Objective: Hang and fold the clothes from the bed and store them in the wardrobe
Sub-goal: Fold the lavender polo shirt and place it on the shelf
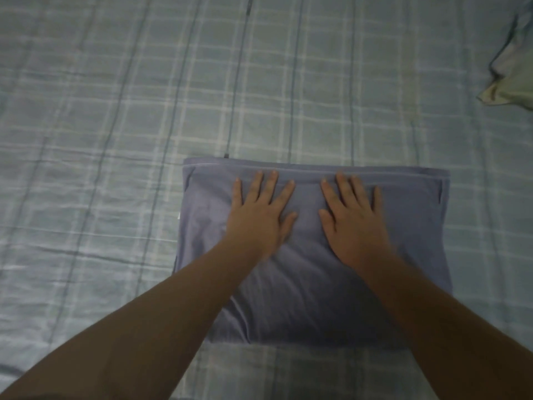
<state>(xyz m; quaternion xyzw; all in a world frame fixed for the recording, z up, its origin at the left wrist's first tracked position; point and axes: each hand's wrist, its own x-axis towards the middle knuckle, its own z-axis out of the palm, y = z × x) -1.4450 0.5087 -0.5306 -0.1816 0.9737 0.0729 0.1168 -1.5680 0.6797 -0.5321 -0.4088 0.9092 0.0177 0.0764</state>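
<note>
Pale green checked bedding (pixel 115 125) is covering the whole bed, lying slightly rumpled in low light; a folded blue-grey garment (pixel 311 284) is sitting on it as a neat rectangle, a little right of the middle and toward the near edge; a lighter seam is running along its far edge, and soft creases are showing across its near half. Both bare forearms are reaching in from the near side; the left hand (pixel 261 210) is lying flat on the far-left part of the garment, fingers straight and spread wide, palm down on the cloth; the right hand (pixel 353 213) is lying flat just beside it, fingers likewise straight and fanned out, pressing on the far-right part; the two thumbs are pointing toward each other with a strip of cloth between them. A crumpled pale cloth (pixel 510 73) is resting at the far right edge of the bed, well apart from the garment.
</note>
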